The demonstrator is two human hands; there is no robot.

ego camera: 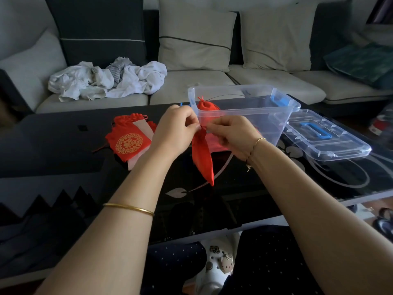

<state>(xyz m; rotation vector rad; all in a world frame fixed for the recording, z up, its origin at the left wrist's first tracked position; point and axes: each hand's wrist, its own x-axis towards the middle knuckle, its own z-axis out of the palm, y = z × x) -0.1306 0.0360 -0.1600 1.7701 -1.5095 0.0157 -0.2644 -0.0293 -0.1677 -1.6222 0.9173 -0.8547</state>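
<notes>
Sofa (202, 81) at back with crumpled white laundry (106, 81) on it; dark glass table (53, 150) in front carries the rest. Clear storage box (265, 124) stands open at the table's far side, its lid (331, 143) flat just to the right, one tied-off red pouch (207, 107) inside. Stack of flat red pouches (129, 143) with gold emblem lies left of the box. Working item: red drawstring pouch (202, 158), held in the air over the table just in front of the box, body hanging limp. Left hand (176, 128) and right hand (231, 135) both pinch its gathered neck, fingers (194, 124) curled tight from either side. Risks, my read: an uneven pull jams the neck half-closed; a slip on the thin cord drops the pouch; can't tell if it's filled, so contents could spill through an unshut neck.
</notes>
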